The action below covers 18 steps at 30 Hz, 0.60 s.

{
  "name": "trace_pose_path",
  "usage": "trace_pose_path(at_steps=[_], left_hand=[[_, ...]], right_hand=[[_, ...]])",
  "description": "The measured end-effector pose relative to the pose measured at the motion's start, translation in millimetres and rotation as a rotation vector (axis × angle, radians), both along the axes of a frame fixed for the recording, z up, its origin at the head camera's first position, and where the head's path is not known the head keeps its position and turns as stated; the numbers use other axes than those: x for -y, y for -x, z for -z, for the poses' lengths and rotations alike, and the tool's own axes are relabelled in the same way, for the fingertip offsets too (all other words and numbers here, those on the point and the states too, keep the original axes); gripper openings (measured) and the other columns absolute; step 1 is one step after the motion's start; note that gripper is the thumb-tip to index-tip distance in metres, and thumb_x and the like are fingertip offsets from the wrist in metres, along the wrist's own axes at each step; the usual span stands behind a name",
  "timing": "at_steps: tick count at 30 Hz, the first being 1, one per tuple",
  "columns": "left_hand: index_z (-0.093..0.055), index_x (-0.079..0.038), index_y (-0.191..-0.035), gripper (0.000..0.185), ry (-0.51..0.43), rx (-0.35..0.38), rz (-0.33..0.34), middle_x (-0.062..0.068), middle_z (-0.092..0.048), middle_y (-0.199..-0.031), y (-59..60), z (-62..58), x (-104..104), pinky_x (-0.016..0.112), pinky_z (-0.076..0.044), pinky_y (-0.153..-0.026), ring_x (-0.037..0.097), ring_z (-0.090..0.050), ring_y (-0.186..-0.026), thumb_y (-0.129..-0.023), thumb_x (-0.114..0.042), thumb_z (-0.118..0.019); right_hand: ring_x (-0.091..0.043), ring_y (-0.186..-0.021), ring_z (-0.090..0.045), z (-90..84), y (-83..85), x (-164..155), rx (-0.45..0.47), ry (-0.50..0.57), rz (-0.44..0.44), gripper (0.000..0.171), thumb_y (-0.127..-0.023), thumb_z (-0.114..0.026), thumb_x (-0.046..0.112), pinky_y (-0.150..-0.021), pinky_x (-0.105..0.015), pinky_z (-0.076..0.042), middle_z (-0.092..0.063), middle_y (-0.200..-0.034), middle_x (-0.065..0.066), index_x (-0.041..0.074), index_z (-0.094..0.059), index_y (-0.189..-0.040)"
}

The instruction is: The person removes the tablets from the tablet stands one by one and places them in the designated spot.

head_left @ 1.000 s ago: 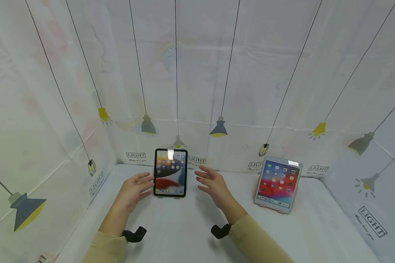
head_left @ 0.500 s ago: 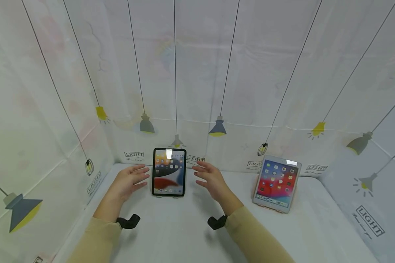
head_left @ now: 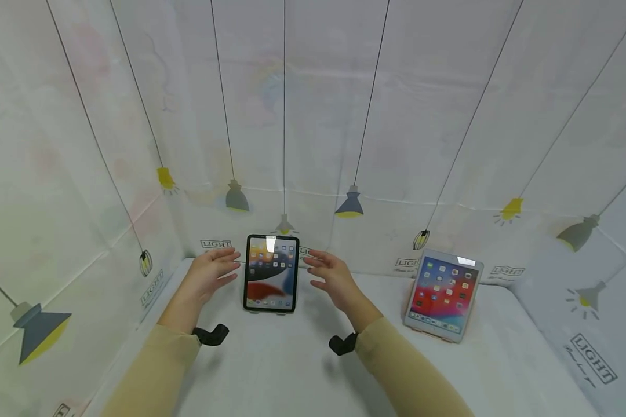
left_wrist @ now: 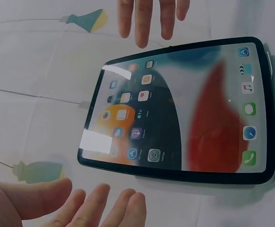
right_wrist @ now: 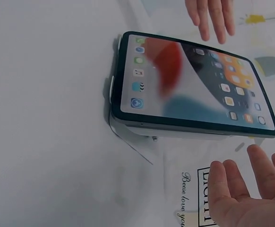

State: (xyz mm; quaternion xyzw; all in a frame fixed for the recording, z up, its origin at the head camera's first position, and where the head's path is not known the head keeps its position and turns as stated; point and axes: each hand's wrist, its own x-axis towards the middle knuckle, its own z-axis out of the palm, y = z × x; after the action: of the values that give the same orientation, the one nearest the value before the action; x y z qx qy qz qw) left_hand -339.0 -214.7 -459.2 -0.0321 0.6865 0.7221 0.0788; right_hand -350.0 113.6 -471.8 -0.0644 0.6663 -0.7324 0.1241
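Note:
A black-framed tablet (head_left: pixel 270 273) stands propped upright on a small stand near the back wall, its screen lit with app icons. My left hand (head_left: pixel 212 272) hovers just left of it, fingers straight, touching nothing. My right hand (head_left: pixel 330 275) hovers just right of it, fingers spread, a small gap from the edge. In the left wrist view the tablet (left_wrist: pixel 184 113) fills the frame with my left fingers (left_wrist: pixel 95 208) below it. In the right wrist view the tablet (right_wrist: pixel 189 85) sits on its stand (right_wrist: pixel 128 130), with my right fingers (right_wrist: pixel 244 189) close by.
A second, silver-framed tablet (head_left: pixel 443 294) leans on a stand at the right. White cloth printed with hanging lamps covers the table (head_left: pixel 292 370) and the walls on three sides. Black wrist-camera mounts (head_left: pixel 211 335) sit on both forearms.
Both hands have moved forward and slightly up along the sides of the black tablet, staying apart from it. The tablets have not moved.

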Motion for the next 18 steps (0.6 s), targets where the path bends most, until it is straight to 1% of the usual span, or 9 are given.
trace_pose_path(at_steps=[4, 8, 12, 14, 18], left_hand=[[-0.042, -0.006, -0.163, 0.056, -0.004, 0.012, -0.009, 0.016, -0.046, -0.169, 7.1, -1.5, -3, 0.051, -0.044, -0.126, 0.039, -0.047, -0.155, -0.109, -0.006, -0.058], [-0.038, -0.005, -0.165, 0.057, -0.004, 0.007, 0.008, 0.016, -0.044, -0.170, 14.7, -3.5, -3, 0.050, -0.043, -0.126, 0.039, -0.045, -0.157, -0.110, -0.004, -0.055], [-0.036, -0.005, -0.166, 0.058, -0.005, 0.008, 0.021, 0.016, -0.044, -0.171, 21.0, -5.7, -2, 0.050, -0.043, -0.127, 0.037, -0.045, -0.157, -0.111, -0.002, -0.054], [-0.037, -0.006, -0.166, 0.058, 0.001, 0.011, 0.026, 0.016, -0.044, -0.170, 23.7, -6.1, -1, 0.050, -0.043, -0.127, 0.036, -0.047, -0.156, -0.110, -0.002, -0.054], [-0.035, -0.005, -0.167, 0.060, 0.002, 0.011, 0.057, 0.017, -0.044, -0.170, 29.0, -5.9, 0, 0.051, -0.042, -0.128, 0.036, -0.046, -0.157, -0.110, -0.002, -0.053]], right_hand=[[-0.044, -0.154, -0.046, -4.1, 2.7, 1, -0.008, -0.002, -0.005, 0.056, -0.109, -0.053, 0.006, -0.126, -0.066, -0.038, -0.051, -0.165, -0.020, 0.006, -0.041, -0.163], [-0.044, -0.153, -0.046, -9.5, 5.8, 2, -0.008, 0.004, -0.011, 0.054, -0.109, -0.054, 0.008, -0.126, -0.062, -0.041, -0.051, -0.164, -0.021, 0.009, -0.043, -0.162], [-0.046, -0.153, -0.047, -11.0, 10.3, 3, 0.000, 0.014, -0.019, 0.054, -0.109, -0.054, 0.006, -0.126, -0.059, -0.042, -0.050, -0.164, -0.024, 0.008, -0.043, -0.162], [-0.044, -0.152, -0.049, -10.7, 12.5, 4, 0.012, 0.009, -0.009, 0.053, -0.109, -0.055, 0.007, -0.125, -0.059, -0.043, -0.053, -0.162, -0.022, 0.009, -0.045, -0.161], [-0.040, -0.149, -0.053, -10.3, 14.7, 5, 0.036, 0.000, 0.010, 0.051, -0.108, -0.057, 0.009, -0.124, -0.058, -0.045, -0.058, -0.159, -0.016, 0.012, -0.049, -0.159]])
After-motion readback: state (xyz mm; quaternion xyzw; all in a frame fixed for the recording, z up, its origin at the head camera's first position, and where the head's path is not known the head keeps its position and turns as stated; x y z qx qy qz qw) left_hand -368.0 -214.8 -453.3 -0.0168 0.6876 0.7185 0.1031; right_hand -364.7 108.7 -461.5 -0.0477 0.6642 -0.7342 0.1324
